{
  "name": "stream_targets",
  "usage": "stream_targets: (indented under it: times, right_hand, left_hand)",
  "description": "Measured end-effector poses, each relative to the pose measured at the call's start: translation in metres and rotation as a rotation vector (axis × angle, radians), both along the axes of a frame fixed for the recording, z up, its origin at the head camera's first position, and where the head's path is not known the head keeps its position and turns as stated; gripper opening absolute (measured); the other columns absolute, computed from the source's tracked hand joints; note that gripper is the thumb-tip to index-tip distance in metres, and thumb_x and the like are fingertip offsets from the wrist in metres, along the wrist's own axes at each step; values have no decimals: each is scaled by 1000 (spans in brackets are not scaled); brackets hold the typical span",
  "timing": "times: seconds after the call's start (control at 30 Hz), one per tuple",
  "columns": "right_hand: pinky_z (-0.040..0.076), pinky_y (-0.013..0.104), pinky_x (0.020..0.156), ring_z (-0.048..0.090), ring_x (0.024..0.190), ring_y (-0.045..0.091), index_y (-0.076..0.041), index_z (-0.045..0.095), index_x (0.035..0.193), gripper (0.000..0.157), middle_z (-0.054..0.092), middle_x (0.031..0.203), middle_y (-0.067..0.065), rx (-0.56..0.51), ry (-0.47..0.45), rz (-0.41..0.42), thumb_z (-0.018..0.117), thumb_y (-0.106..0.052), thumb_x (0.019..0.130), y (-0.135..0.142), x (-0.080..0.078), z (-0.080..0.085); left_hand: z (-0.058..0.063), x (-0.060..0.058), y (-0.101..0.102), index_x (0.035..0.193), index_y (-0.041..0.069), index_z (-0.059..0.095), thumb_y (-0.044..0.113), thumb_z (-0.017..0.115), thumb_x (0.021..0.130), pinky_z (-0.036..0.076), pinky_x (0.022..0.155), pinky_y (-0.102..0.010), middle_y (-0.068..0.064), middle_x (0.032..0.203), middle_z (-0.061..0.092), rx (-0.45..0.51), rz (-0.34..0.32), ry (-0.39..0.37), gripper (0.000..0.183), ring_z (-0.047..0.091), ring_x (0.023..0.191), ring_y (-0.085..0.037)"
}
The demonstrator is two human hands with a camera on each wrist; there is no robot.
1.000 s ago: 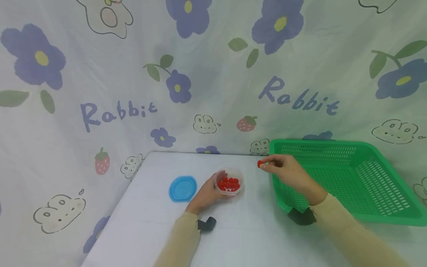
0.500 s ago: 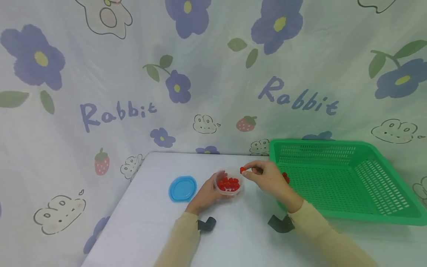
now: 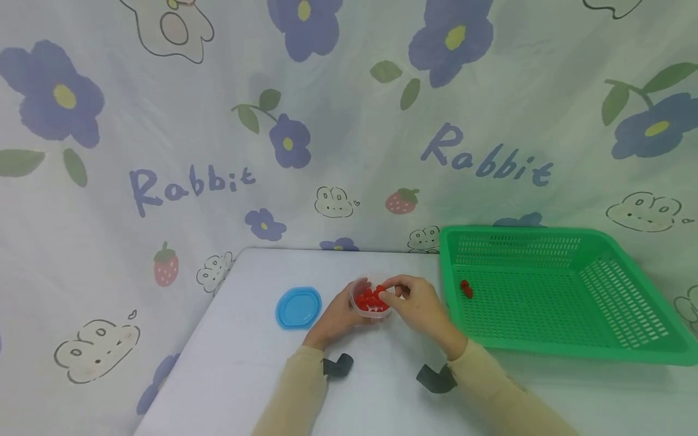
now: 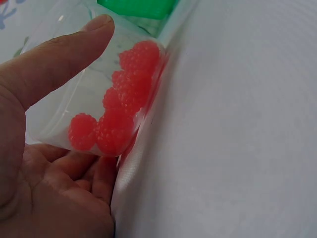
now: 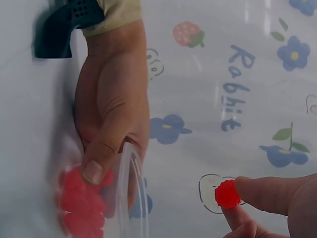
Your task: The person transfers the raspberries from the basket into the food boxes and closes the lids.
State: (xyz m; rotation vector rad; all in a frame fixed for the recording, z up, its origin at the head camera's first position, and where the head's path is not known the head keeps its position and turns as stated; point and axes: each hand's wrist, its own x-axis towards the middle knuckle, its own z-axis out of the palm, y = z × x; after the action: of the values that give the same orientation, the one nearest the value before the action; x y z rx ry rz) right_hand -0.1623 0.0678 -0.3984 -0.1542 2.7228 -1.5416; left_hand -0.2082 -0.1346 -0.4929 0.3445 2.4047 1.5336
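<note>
My left hand (image 3: 336, 316) grips a clear plastic tub (image 4: 64, 106) on the white table, thumb along one side and fingers curled round the other. Several red raspberries (image 4: 126, 89) lie in the bottom of the tub. Between thumb and fingertip my right hand (image 3: 420, 304) pinches one raspberry (image 5: 228, 194), held just over the tub's mouth in the head view. In the right wrist view that raspberry stands apart from the tub's rim. Two red raspberries (image 3: 466, 289) lie in the green basket (image 3: 545, 348) to the right.
A blue lid (image 3: 299, 308) lies on the white table (image 3: 240, 363) left of the tub. Behind the table hangs a cloth (image 3: 349, 121) printed with flowers and rabbits. The basket's near left corner stands beside the right forearm. Dark camera mounts show at both wrists.
My right hand has carried the pinched raspberry leftward from the basket's edge to above the tub, uncovering the berries in the basket. The left hand and tub have stayed in place.
</note>
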Motion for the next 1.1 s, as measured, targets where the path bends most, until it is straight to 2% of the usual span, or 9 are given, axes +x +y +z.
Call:
stream_targets:
  times: [0.43,0.87,1.1]
  right_hand:
    - [47,30,71,53,88,26,-4,73,107,18,58,86,4,-71,90,6,73,-12,92,-13,-8,-28]
    - [47,24,61,51,81,20,-3,73,109,20,60,85,3,-77,79,-27,73,-12,90,-21,-10,-43]
    - [48,23,62,52,81,19,-3,73,108,20,59,86,3,-75,82,-32,74,-11,90,-23,-10,-49]
  left_hand:
    - [3,2,-1,157,19,34,33,88,78,36,113,-53,2,154,44,22,-12,20,97,36,144,-25]
    - [0,1,-2,156,18,35,32,88,77,34,115,-53,2,154,45,37,-23,32,96,36,145,-25]
    - [1,2,-1,156,19,36,32,88,77,33,115,-54,2,154,45,29,-19,31,96,36,145,-25]
